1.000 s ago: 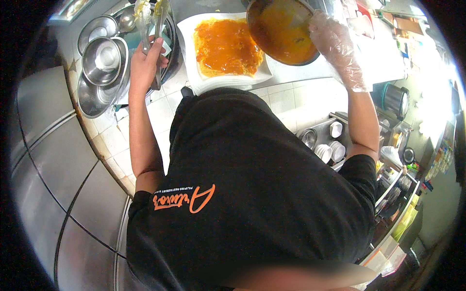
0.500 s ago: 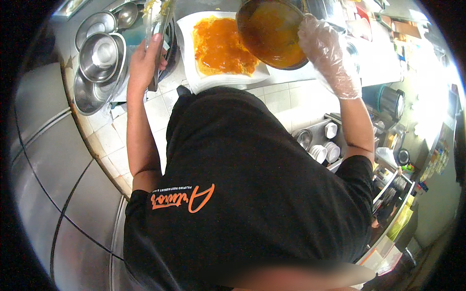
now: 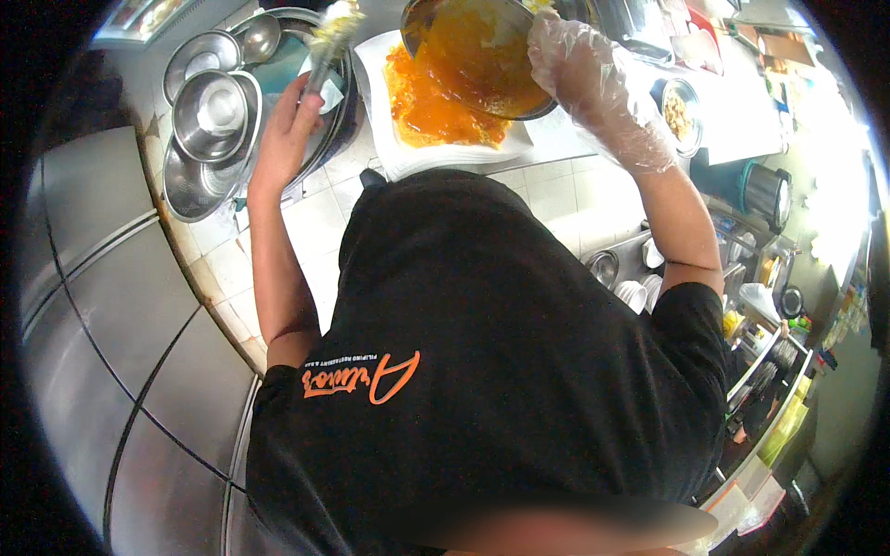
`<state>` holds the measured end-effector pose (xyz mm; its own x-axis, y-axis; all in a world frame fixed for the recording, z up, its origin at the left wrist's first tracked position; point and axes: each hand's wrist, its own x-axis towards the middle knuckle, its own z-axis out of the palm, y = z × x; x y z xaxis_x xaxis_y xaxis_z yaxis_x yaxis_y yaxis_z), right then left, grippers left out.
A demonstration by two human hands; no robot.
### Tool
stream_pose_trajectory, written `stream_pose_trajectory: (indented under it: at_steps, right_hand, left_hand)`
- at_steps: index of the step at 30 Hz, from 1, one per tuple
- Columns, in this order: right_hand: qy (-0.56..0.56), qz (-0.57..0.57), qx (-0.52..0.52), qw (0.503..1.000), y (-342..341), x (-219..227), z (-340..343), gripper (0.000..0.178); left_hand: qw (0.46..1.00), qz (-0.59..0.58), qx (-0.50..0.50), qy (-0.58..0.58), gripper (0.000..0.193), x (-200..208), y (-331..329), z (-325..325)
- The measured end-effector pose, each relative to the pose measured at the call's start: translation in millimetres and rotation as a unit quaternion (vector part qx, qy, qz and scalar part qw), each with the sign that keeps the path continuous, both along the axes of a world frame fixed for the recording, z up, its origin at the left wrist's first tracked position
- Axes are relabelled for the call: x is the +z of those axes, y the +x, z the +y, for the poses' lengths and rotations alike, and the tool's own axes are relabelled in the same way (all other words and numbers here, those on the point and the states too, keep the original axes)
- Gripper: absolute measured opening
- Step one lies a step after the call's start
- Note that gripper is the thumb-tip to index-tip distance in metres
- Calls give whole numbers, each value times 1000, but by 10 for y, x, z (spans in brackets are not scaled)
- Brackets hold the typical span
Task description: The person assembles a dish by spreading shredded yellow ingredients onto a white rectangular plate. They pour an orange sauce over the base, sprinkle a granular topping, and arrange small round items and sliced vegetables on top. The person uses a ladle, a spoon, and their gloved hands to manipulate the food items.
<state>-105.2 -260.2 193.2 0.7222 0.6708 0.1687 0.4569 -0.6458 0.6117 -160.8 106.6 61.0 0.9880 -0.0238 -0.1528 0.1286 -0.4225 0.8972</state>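
Hands: two. Left hand (image 3: 293,130), bare, fingers wrapped around one utensil (image 3: 321,69), yellowish food clinging to its far end; kind of utensil unclear. Right hand (image 3: 577,79), in one clear glove, closed on the right edge of one vessel (image 3: 491,46); exact finger placement hidden. Vessel tilted, orange sauce inside, above one white plate (image 3: 378,104); contact between the two cannot be determined. Plate on the counter, directly ahead of the person, bearing one orange-coated layer (image 3: 445,120). Left side: three steel bowls (image 3: 190,119), overlapping. Right side: one bowl (image 3: 693,141) containing pale pieces.
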Motion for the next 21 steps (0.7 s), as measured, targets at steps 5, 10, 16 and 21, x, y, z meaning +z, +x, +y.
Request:
stream_pose_trajectory:
  at_steps: [5, 10, 16, 21]
  right_hand:
    - [-52, -44, 35, 997, -13, 61, 5, 18]
    - [-85, -74, 57, 992, -36, 96, 17, 19]
    - [-94, -83, 65, 990, -44, 80, 84, 20]
    - [-120, -106, 91, 983, -39, 111, 96, 21]
  left_hand:
    - [991, -72, -64, 88, 70, 358, -209, -22]
    - [970, -130, -77, 192, 54, 592, -337, -263]
    - [908, -265, -50, 321, 46, 577, -265, -449]
    - [855, -270, -52, 439, 35, 559, -207, -563]
